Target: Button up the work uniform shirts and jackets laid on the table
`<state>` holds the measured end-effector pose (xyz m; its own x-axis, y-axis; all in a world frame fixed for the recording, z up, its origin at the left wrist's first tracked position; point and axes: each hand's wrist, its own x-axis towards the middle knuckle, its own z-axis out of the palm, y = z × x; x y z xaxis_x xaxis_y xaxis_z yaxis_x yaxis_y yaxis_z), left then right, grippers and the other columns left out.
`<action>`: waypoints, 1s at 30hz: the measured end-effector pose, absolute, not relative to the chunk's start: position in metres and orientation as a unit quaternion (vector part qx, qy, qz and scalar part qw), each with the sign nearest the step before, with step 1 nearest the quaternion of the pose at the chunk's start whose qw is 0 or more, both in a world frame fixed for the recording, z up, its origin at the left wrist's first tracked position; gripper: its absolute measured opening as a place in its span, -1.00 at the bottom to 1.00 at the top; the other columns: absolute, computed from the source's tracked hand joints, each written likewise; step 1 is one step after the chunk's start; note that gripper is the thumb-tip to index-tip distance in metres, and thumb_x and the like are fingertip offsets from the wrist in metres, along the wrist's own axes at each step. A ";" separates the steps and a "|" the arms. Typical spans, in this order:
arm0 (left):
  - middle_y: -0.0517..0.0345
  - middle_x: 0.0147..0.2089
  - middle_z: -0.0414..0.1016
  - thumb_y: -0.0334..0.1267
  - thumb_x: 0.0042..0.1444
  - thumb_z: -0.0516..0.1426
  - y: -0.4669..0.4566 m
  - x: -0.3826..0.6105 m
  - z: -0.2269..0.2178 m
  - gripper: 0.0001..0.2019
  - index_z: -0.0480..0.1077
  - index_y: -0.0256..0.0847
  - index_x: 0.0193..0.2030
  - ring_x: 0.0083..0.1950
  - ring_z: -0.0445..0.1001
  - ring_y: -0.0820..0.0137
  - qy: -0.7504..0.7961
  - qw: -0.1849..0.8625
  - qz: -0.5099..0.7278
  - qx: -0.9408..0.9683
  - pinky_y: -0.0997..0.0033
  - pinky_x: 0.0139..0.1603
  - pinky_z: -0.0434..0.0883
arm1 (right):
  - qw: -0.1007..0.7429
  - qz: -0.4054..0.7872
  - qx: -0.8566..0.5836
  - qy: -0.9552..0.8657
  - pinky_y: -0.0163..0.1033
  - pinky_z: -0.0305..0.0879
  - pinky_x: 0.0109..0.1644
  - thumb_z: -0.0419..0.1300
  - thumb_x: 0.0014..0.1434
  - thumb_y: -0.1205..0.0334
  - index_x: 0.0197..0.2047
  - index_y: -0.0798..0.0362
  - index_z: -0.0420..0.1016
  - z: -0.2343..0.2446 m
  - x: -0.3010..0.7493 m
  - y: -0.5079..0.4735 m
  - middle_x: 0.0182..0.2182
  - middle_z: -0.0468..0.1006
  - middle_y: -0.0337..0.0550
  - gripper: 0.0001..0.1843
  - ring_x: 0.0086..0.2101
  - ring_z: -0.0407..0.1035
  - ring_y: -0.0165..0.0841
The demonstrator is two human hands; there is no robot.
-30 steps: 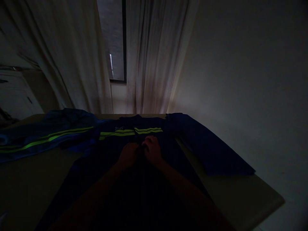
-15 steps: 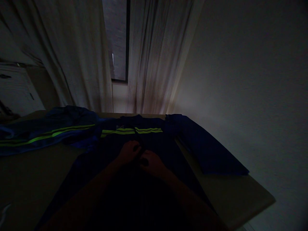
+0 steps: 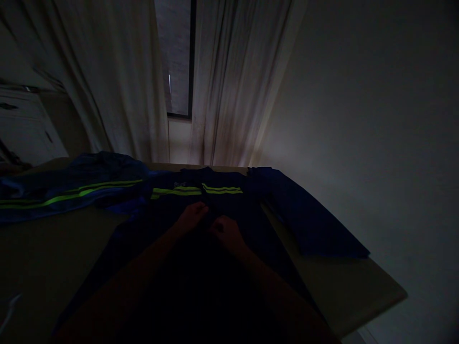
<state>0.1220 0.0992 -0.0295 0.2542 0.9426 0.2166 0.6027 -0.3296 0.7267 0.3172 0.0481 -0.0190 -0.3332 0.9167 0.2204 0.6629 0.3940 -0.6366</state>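
A dark blue long-sleeved jacket (image 3: 251, 234) lies spread front up, its collar toward the window and two yellow-green stripes across the chest. Over the middle of its front, just below the stripes, my left hand (image 3: 193, 216) is closed in a pinch at the front edge. My right hand (image 3: 225, 231) is also closed, slightly nearer to me and to the right, against the same front. Deep shadow hides the fingertips and whatever fastening is between them. One sleeve (image 3: 315, 220) stretches out to the right.
The jacket rests on a brownish table (image 3: 373, 291) whose corner is at right, beside a pale wall (image 3: 358, 119). Blue cloth with yellow-green stripes (image 3: 103, 167) lies at left. Beyond are curtains (image 3: 118, 86), a window (image 3: 175, 62) and a white cabinet (image 3: 25, 124).
My hands have drawn a little apart; the left has moved slightly up the jacket front, away from the right. The jacket lies as before, and the view has shifted slightly.
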 end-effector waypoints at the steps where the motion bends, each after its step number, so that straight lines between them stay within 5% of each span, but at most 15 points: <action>1: 0.14 -0.26 0.60 -0.05 0.34 -0.08 0.099 0.120 -0.029 -0.63 0.47 -0.18 -0.16 -0.23 0.57 0.34 0.508 0.261 0.316 0.758 0.41 -0.21 0.48 | 0.290 0.210 -0.513 -0.780 -0.31 0.25 -0.18 0.39 0.19 0.12 -0.31 0.05 0.58 -0.021 0.316 0.047 -0.31 0.57 -0.20 -0.82 -0.28 0.43 -0.37; 4: 0.04 0.00 0.62 -0.17 0.23 0.06 0.092 0.116 -0.031 -0.71 0.50 -0.16 0.00 0.06 0.55 0.24 0.481 0.245 0.296 0.788 0.25 0.13 0.44 | 0.294 0.212 -0.502 -0.785 -0.33 0.23 -0.22 0.36 0.23 0.04 -0.29 0.06 0.54 -0.028 0.316 0.049 -0.34 0.56 -0.23 -0.74 -0.30 0.42 -0.39; 6: -0.04 0.21 0.53 -0.27 0.09 0.17 0.088 0.116 -0.035 -0.63 0.50 -0.14 0.07 0.29 0.41 0.15 0.467 0.202 0.270 0.817 0.12 0.39 0.23 | 0.293 0.217 -0.486 -0.794 -0.33 0.22 -0.23 0.30 0.29 0.02 -0.29 0.06 0.52 -0.029 0.317 0.055 -0.36 0.56 -0.25 -0.73 -0.31 0.42 -0.40; 9: -0.11 0.36 0.38 -0.33 0.08 0.16 0.090 0.115 -0.039 -0.54 0.48 -0.14 0.15 0.43 0.24 0.09 0.464 0.114 0.214 0.852 -0.04 0.50 0.00 | 0.291 0.203 -0.472 -0.807 -0.32 0.23 -0.20 0.21 0.36 0.06 -0.24 0.05 0.49 -0.026 0.314 0.067 -0.35 0.55 -0.25 -0.76 -0.31 0.41 -0.40; 12: -0.14 0.38 0.34 -0.33 0.13 0.10 0.103 0.113 -0.038 -0.54 0.46 -0.15 0.19 0.44 0.23 0.06 0.473 0.076 0.197 0.855 -0.12 0.48 0.02 | 0.301 0.176 -0.479 -0.805 -0.29 0.26 -0.09 0.22 0.35 0.16 -0.15 0.05 0.47 -0.018 0.308 0.065 -0.24 0.55 -0.19 -0.86 -0.21 0.42 -0.36; 17: -0.13 0.31 0.40 -0.31 0.20 0.06 0.117 0.107 -0.026 -0.63 0.49 -0.15 0.12 0.34 0.35 0.10 0.471 0.038 0.212 0.856 0.01 0.41 0.16 | 0.216 0.248 -0.395 -0.858 -0.32 0.28 -0.15 0.36 0.19 0.11 -0.05 0.00 0.45 -0.007 0.312 0.016 -0.18 0.54 -0.21 -0.69 -0.22 0.42 -0.36; 24: -0.07 -0.10 0.51 -0.19 0.40 -0.10 0.087 0.111 -0.019 -0.66 0.49 -0.14 -0.19 0.03 0.45 0.17 0.511 -0.013 0.242 0.825 0.11 0.20 0.30 | 0.142 0.235 -0.337 -0.901 -0.33 0.28 -0.14 0.30 0.23 0.25 -0.04 0.01 0.50 -0.001 0.330 -0.004 -0.15 0.56 -0.19 -0.78 -0.21 0.45 -0.36; 30: 0.07 -0.14 0.53 -0.11 0.32 0.04 0.046 0.117 -0.038 -0.78 0.47 -0.12 -0.19 -0.07 0.48 0.25 0.495 0.113 0.299 0.808 0.19 0.07 0.38 | 0.122 0.133 -0.330 -0.927 -0.34 0.26 -0.15 0.18 0.32 0.27 -0.12 0.01 0.52 -0.012 0.321 -0.002 -0.17 0.57 -0.18 -0.89 -0.18 0.44 -0.36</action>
<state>0.1170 0.0464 -0.0375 0.3311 0.8679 0.3703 0.7325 -0.4838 0.4789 0.3215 -0.0024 -0.0116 -0.7526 0.6439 0.1380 0.5794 0.7470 -0.3260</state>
